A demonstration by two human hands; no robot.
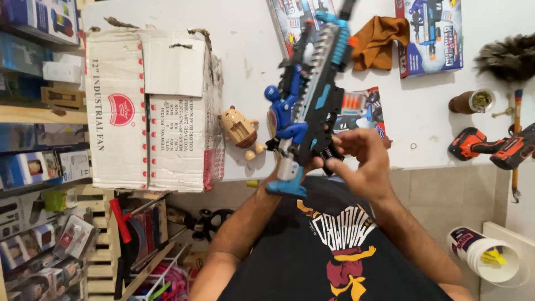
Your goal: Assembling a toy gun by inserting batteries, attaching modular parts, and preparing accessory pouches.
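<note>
A black and light-blue toy gun [319,83] is held up over the white table [245,44], muzzle pointing away. My left hand [278,181] grips its blue handle from below, mostly hidden behind it. My right hand [362,159] holds the gun's rear underside, fingers curled on the black body. A blue toy figure [283,114] sits just behind the gun on the table. A small tan toy animal [239,128] lies to its left.
A large worn cardboard box [147,106] stands on the table's left. Toy boxes [429,33], an orange cloth [379,39], a red and black power drill [490,147], a feather duster [510,56] and a small jar [471,101] lie to the right. Shelves of goods [39,139] line the left. A white tub [490,256] stands at lower right.
</note>
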